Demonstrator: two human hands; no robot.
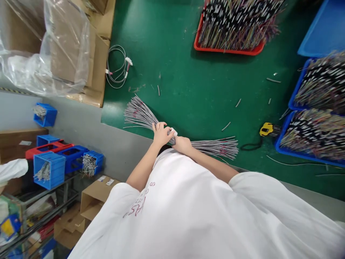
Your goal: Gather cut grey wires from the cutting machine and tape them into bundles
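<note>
A thick bundle of thin grey cables (pixel 141 114) is bent across the front edge of the green table. Its two ends fan out, one to the upper left and the other to the right. My left hand (pixel 162 133) is closed around the bundle near its middle. Right beside it, my right hand (pixel 182 145) is closed on the same bundle in a fist. A small white object (pixel 174 132) shows at my left fingertips; its kind is unclear. Reddish marks run across both fanned ends.
On the green table (pixel 172 79) lie a coiled grey cable (pixel 118 67), a yellow tape measure (pixel 266 129) and several cable scraps. A red tray (pixel 229 50) of wires stands at the back, with blue trays (pixel 309 155) at right. Cardboard boxes (pixel 98 68) and plastic film (pixel 67 46) occupy the left.
</note>
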